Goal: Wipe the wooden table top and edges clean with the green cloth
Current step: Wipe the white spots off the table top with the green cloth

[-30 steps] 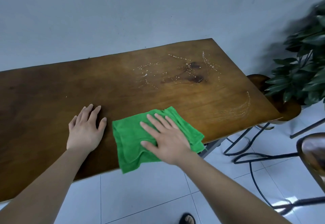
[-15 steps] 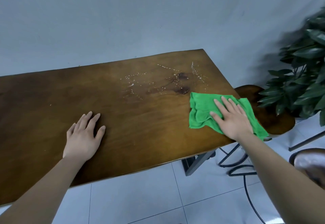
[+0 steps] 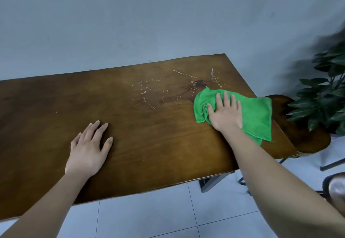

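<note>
My right hand (image 3: 226,112) pressing flat, fingers spread, on green cloth (image 3: 255,112), not gripping. Cloth now sitting at far right of tabletop (image 3: 149,144), having travelled from near front edge over half a second or so; pale streak by right edge is gone. Cloth's leading corner touching white droplets (image 3: 147,96), which are waiting untouched. My left hand (image 3: 88,150) staying open, flat on wood, bracing. Judging next sweep going left through droplets; edges not yet done.
</note>
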Motion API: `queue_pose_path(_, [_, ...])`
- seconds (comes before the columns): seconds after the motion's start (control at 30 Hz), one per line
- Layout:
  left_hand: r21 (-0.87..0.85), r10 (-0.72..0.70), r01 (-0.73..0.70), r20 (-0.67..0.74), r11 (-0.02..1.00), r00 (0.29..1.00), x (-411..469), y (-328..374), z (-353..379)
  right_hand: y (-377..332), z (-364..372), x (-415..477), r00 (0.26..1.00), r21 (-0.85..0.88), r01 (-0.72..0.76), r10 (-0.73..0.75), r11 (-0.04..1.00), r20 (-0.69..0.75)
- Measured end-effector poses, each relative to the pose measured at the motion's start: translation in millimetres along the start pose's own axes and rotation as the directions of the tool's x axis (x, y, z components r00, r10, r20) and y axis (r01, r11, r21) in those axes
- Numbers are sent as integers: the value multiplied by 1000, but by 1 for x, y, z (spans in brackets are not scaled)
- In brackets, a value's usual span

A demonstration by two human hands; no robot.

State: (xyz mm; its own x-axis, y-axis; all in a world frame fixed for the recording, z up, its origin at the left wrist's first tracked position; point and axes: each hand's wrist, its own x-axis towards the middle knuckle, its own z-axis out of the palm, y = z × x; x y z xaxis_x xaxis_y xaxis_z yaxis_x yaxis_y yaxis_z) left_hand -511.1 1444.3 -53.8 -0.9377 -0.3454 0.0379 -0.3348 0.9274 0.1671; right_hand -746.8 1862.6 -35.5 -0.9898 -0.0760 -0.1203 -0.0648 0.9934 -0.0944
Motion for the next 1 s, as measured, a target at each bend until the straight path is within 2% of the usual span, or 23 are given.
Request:
queue_pose_path(0.17, [-14, 3, -3, 10, 1000, 1000, -1, 1, -3, -99, 13, -19, 974, 17, 228, -228, 974, 9])
queue_pose_path(0.3, [-28, 5, -5, -7, 1000, 1000, -2, 1, -4, -171, 26, -55, 889, -5, 457, -456, 890, 31])
queue_pose_path(0.47, [-33, 19, -20, -30, 999, 999, -4, -1, -2, -214, 43, -96, 682, -10, 730, -727, 684, 82])
queue_pose_path(0.6, [-27, 13, -13, -22, 1000, 1000, -3, 0, -3, -193, 42, -87, 467, 5, 882, -878, 470, 101])
queue_pose_path(0.67, [-26, 7, -7, -17, 1000, 1000, -3, 2, -4, -173, 34, -69, 414, 21, 908, -903, 419, 114])
queue_pose_path(0.77, [-29, -7, 7, -9, 1000, 1000, -3, 4, -7, -140, 22, -36, 463, 5, 884, -879, 467, 117])
queue_pose_path(1.0, [-24, -40, 41, 37, 999, 999, 0, 6, -10, -55, 1, 37, 712, 15, 699, -698, 715, 76])
